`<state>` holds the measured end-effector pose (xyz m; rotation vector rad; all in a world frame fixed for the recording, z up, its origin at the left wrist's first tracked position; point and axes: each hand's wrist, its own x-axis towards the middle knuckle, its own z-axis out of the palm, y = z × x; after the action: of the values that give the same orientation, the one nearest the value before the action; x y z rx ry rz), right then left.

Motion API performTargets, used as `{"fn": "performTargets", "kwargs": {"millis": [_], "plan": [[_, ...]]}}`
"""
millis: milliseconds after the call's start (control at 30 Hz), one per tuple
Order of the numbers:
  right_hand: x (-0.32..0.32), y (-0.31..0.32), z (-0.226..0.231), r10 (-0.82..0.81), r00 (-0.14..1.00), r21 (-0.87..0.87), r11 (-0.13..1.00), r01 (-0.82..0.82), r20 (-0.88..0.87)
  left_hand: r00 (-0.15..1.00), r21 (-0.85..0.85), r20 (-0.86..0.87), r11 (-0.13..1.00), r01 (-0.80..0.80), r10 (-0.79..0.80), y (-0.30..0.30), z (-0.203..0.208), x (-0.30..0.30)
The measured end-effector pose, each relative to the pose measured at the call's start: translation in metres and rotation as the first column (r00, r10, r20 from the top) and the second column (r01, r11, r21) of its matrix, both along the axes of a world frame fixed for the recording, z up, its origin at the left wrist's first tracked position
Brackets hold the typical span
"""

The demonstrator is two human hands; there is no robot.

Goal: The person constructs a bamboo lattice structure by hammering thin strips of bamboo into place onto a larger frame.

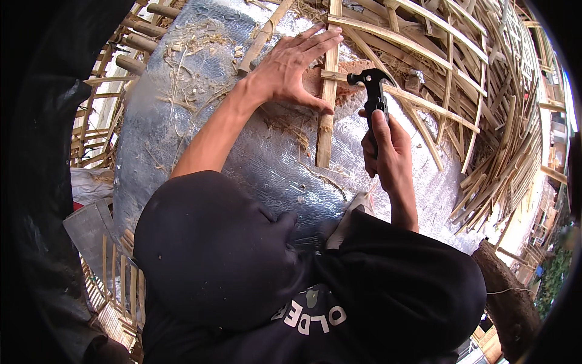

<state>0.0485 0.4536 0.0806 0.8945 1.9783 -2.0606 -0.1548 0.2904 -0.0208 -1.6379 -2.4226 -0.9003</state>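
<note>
My left hand [288, 70] is spread out, its fingertips and thumb resting against an upright wooden strip [325, 141]. A short crosspiece meets this strip beside the hand. My right hand [391, 148] is closed round the handle of a black hammer [371, 79]. The hammer's head is raised close to the right side of the strip, apart from my left hand. Beneath the joint lies a reddish brick-like block [354, 77], partly covered by the wood. Whether a nail stands at the joint, I cannot tell.
A lattice of split bamboo slats [439, 60] extends to the upper right, beside a heap of loose strips [506, 142]. Silvery sheeting [182, 130] strewn with shavings covers the ground. A loose stick [265, 37] lies beyond my left hand. A dark log [508, 297] stands at lower right.
</note>
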Motion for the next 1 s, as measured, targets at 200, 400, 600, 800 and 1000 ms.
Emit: {"fn": "performTargets", "kwargs": {"millis": [200,400,600,800,1000], "plan": [[-0.015,0.002,-0.010,0.259,0.964,0.640,0.751,-0.161,-0.061,0.997,-0.004,0.070,1.000,-0.016,0.017,-0.002,-0.006,0.001],[-0.011,0.008,-0.033,0.319,0.729,0.675,0.691,0.258,-0.605,0.998,0.048,0.059,0.999,0.006,-0.009,0.009,-0.005,0.002],[-0.007,-0.002,0.011,0.024,0.887,0.406,0.895,0.186,-0.460,1.000,0.072,0.013,0.997,-0.018,0.017,0.002,-0.014,0.000],[-0.022,-0.008,-0.002,0.373,0.926,0.816,0.519,-0.256,0.054,0.999,0.092,-0.006,0.995,-0.033,0.034,0.003,-0.006,-0.001],[-0.015,-0.009,-0.021,0.238,0.871,0.790,0.566,0.236,-0.430,0.999,0.217,-0.040,0.976,0.028,-0.020,0.011,-0.020,-0.007]]}}
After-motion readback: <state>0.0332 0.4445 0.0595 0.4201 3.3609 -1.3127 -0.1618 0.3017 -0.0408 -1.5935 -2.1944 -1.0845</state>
